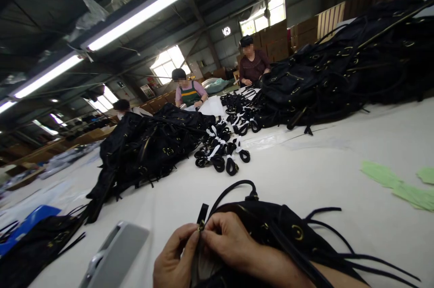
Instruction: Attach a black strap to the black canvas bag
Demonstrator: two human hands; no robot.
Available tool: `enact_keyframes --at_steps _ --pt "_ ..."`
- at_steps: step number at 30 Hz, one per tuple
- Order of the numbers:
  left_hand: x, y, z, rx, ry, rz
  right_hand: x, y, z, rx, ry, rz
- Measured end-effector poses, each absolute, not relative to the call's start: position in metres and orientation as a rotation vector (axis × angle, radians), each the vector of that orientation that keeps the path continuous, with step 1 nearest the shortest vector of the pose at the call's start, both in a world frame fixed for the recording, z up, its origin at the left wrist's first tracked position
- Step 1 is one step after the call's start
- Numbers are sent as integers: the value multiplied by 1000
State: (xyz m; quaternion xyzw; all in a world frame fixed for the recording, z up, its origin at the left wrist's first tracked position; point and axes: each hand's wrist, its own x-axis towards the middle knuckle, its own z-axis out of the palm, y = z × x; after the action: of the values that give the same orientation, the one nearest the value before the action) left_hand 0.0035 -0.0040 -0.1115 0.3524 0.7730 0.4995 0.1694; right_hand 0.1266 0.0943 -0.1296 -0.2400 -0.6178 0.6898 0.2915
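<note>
Black bag has gold-coloured fittings and thin straps.

No lettering, label, brand, number or sign is legible on anything in this view.

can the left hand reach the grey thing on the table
Probably yes: only table shows between the left hand and the grey thing, though that hand would first have to release the black bag.
</note>
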Motion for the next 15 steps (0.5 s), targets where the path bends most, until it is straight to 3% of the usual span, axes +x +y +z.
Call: enact_keyframes --at_steps 5,15 --pt "-5 -11 -112 1203 2161 1289 128 93 -128 -609 -1686 1758" --pt "-10 -14 -116 1180 2060 1396 127 93 -135 -530 -1771 1724"
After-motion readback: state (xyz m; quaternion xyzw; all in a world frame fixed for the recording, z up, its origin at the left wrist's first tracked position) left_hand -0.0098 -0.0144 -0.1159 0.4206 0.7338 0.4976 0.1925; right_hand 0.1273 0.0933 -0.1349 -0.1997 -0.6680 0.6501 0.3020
